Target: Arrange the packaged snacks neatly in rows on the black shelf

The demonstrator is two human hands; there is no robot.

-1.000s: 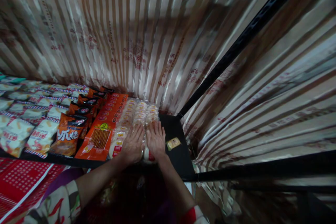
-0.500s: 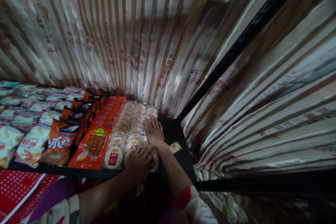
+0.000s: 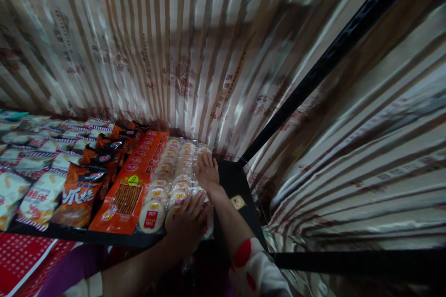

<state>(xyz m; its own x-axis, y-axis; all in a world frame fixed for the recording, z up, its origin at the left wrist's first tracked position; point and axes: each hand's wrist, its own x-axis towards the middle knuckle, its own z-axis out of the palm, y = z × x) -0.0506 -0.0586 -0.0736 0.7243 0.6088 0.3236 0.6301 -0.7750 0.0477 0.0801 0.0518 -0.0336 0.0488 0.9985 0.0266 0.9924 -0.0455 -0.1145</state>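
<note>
Clear-wrapped round rice crackers (image 3: 152,217) lie in lengthwise rows on a black shelf (image 3: 230,174). My left hand (image 3: 188,220) rests flat with fingers stretched over the front of the right-hand rows. Farther back, my right hand (image 3: 208,171) lies on the rightmost row, its fingers extended and close together. Both palms face down and partly hide the crackers beneath. Left of the rows lies a flat orange snack packet (image 3: 120,211) with brown sticks pictured on it.
Orange-and-black snack bags (image 3: 78,195) and rows of white snack bags (image 3: 42,202) fill the shelf's left side. A small yellowish packet (image 3: 237,202) lies near the right edge. A black metal post (image 3: 296,97) rises at the corner, before striped curtains (image 3: 195,65). A red patterned surface (image 3: 24,255) shows lower left.
My view has shifted slightly, so the shelf and goods sit a little lower in the picture. Both hands stay on the crackers, with hardly any movement against them.
</note>
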